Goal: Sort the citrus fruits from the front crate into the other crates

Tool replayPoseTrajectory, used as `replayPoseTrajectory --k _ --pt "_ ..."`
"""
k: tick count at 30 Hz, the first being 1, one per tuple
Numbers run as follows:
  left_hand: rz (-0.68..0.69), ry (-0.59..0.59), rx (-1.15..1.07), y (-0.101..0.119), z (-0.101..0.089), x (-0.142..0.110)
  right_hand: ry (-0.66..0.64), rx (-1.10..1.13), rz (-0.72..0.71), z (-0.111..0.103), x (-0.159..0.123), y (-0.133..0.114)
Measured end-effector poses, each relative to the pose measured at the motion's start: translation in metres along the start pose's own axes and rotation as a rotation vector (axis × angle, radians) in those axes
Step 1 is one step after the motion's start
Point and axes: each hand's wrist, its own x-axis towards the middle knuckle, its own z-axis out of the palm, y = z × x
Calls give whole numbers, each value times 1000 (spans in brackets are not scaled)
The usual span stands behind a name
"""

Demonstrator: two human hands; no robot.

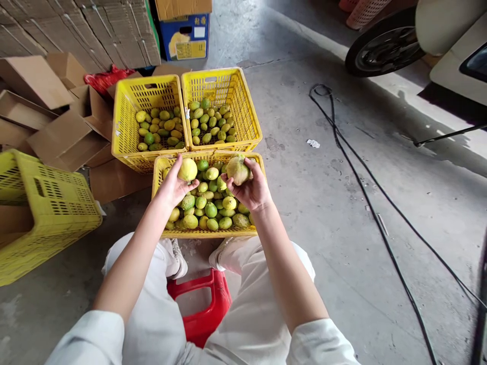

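My left hand (174, 186) is closed round a yellow lemon (187, 170), thumb on its far side. In my right hand (254, 188) I grip a larger, pale green-yellow lemon (238, 170) with brownish marks. Both hands are above the near yellow crate (207, 233), which holds many green and yellow lemons (211, 209). Beyond it two more yellow crates stand side by side. The far left crate (120, 116) has yellow and green lemons in its bottom, and the far right crate (249, 114) has mostly green ones.
A red plastic stool (222, 299) is beneath me. Another yellow crate (68, 208) stands at the left, near loose cardboard boxes (63, 139). Stacked flattened cardboard (87, 35) and a blue box (185, 38) are behind. A black cable (365, 190) crosses the floor, near a vehicle's wheel (384, 48).
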Motion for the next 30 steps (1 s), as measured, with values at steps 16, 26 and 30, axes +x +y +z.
replayPoseTrajectory --k 16,26,30 --pt "49 -87 -17 4 -3 -1 -126 -217 -96 4 -6 4" --pt "52 -170 21 1 -2 -2 -61 -114 -80 0 0 6" --pt "46 -164 5 -1 -3 -3 -71 -17 -87 -3 4 1"
